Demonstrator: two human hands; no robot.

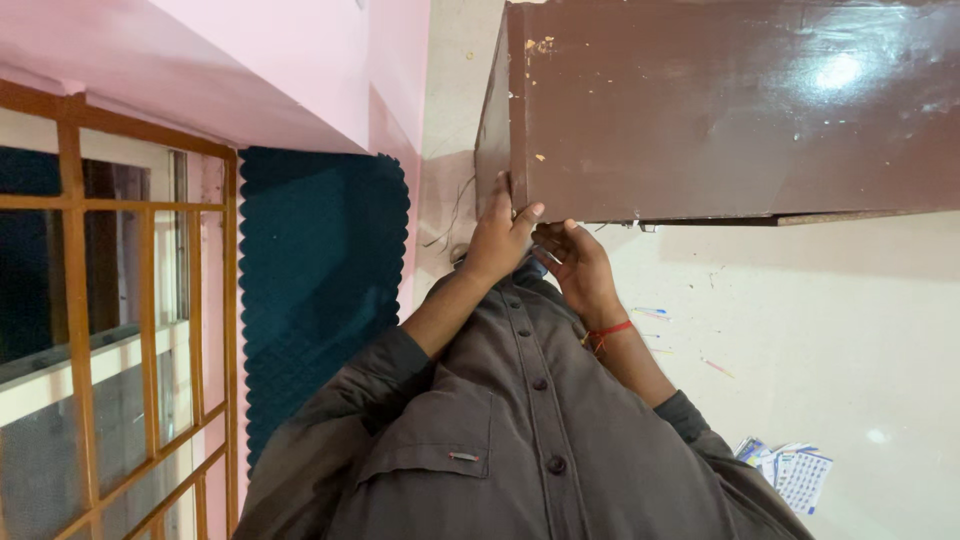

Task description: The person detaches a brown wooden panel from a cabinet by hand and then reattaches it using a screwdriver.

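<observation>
Left grip: your left hand [500,235] clamps the near corner of the brown panel [720,110], thumb flat on its glossy face and fingers wrapped over the side edge, as if to steady it.
Right grip: your right hand [575,262] sits just beside the left, fingers curled up under the panel's lower edge. You cannot tell whether they pinch anything or only press there.
Panel: it runs away from both grips to the right. Its paint is chipped near the held corner.
Wrist: a red thread [608,331] circles your right wrist.
Below the grips: the grey buttoned shirt [520,430] fills the space.
Left of the grips: a dark teal quilted cloth [320,280] hangs on the wall, and beyond it stands a wooden window frame [75,300].
Far right, below: printed papers [790,470] lie against the cream wall [850,330].
</observation>
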